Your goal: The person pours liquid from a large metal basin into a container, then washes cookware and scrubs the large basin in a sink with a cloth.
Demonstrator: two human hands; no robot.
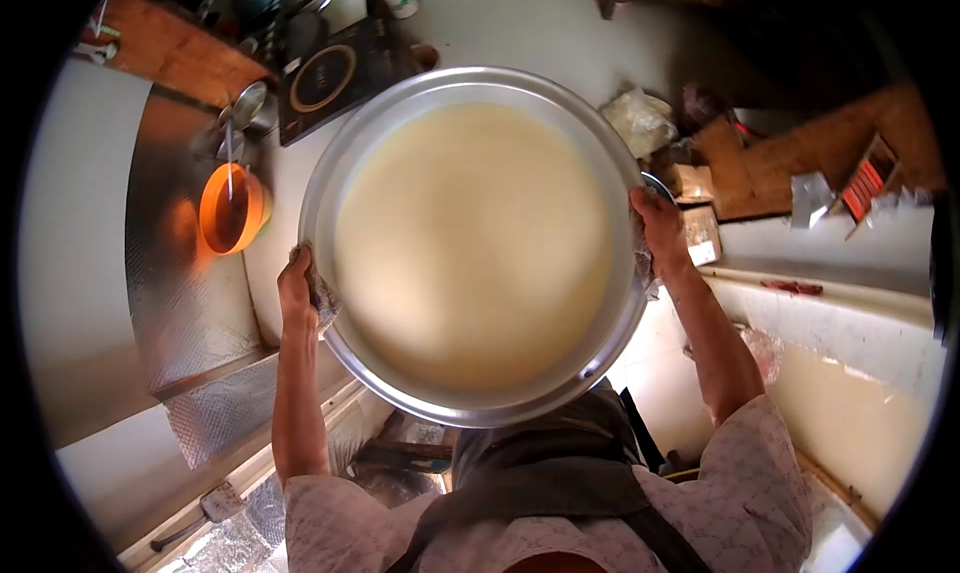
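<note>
Liquid [475,243] in the pan [480,414], cooktop [325,78] beyond, bucket [209,213] to the left (a utensil [230,145] probably inside).

The wide pan [480,406] is of smooth, glossy metal. The cloth [322,300] at the left grip [294,287] looks rough and matt. Farther left of this grip, the orange bowl [215,231] seems glossy plastic.

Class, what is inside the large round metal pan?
A pale, cream-coloured layer lies inside the metal pan, ringed by bare metal. It hides the pan's bottom, so that cannot be seen.
</note>
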